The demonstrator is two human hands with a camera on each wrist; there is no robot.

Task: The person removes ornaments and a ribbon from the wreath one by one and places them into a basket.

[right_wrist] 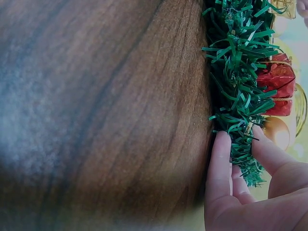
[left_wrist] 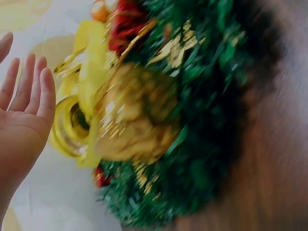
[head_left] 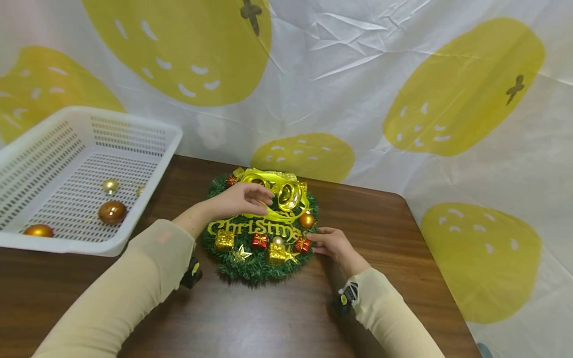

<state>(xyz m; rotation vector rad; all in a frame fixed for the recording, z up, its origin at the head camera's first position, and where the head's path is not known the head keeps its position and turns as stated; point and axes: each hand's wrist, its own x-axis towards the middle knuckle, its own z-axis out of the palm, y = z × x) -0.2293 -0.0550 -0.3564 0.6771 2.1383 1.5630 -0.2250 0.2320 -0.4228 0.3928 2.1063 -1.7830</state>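
The wreath [head_left: 259,228] lies on the table [head_left: 277,318], right of the basket [head_left: 67,174]. The left hand [head_left: 241,199] hovers spread over its ribbon [head_left: 282,196]; the right hand [head_left: 333,244] pinches its edge. A careless tug could slide it or snap off a bauble [head_left: 307,220].

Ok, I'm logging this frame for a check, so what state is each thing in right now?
Wreath: flat on the table, ornaments attached.
Yellow ribbon: looped on the wreath's top.
Left hand: over the wreath by the ribbon, fingers straight, holding nothing.
Right hand: fingers pinching the wreath's green edge.
Basket: tilted, holding loose gold baubles.
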